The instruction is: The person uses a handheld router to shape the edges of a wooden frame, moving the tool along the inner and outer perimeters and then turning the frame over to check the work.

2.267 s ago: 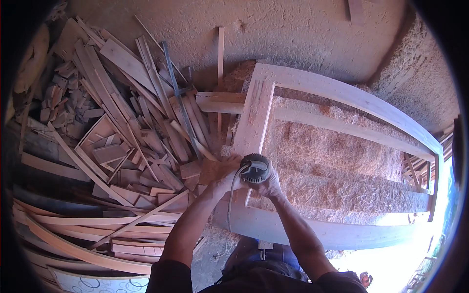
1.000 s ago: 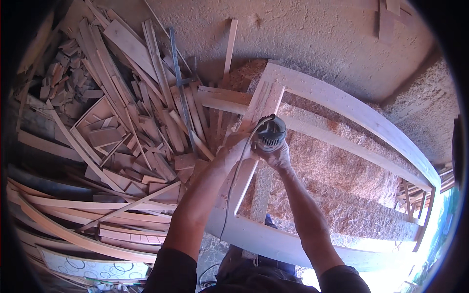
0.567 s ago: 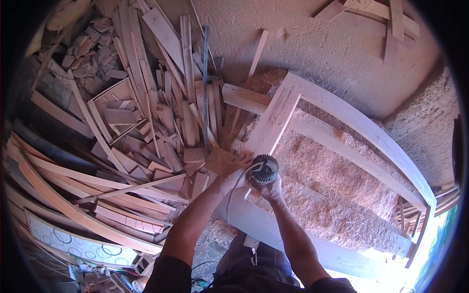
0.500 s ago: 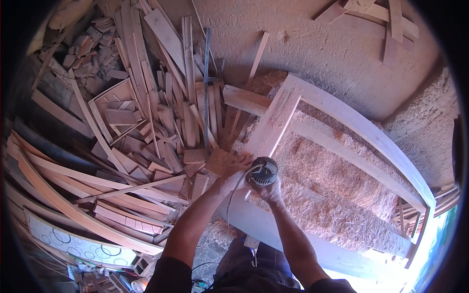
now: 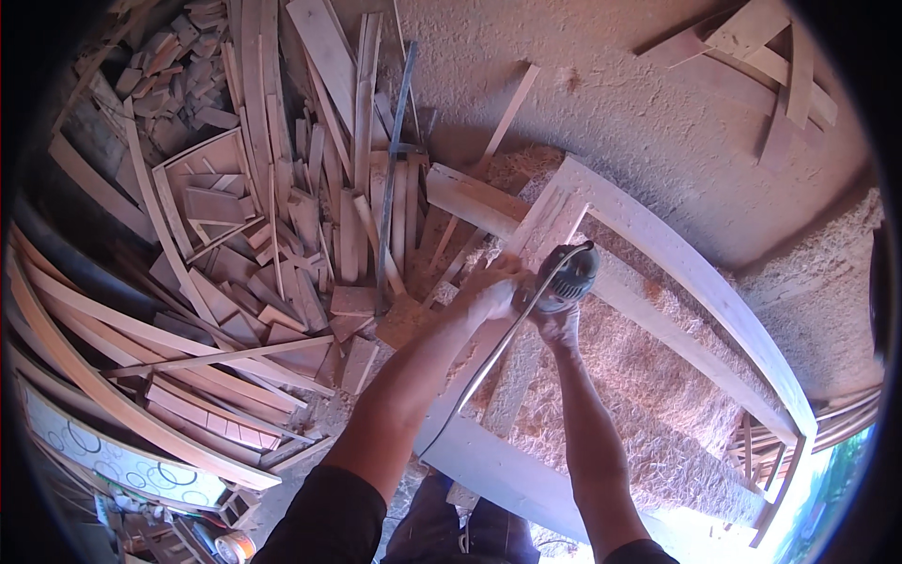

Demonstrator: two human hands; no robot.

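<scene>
Your right hand (image 5: 558,325) had its grip wrapped around the power tool (image 5: 569,271), at the end board (image 5: 552,218) of the wooden frame (image 5: 672,233); left hand (image 5: 493,286) beside it, closure unclear. Frame looked assembled; work left couldn't be judged.

The power tool (image 5: 569,272) is over the left end of the wooden frame (image 5: 686,246), the left hand (image 5: 493,285) on its left, the right hand (image 5: 556,324) at its near side. Wood shavings (image 5: 648,385) lie beneath the frame. A scrap pile (image 5: 305,216) spreads to its left, curved strips (image 5: 113,376) before the pile.
</scene>
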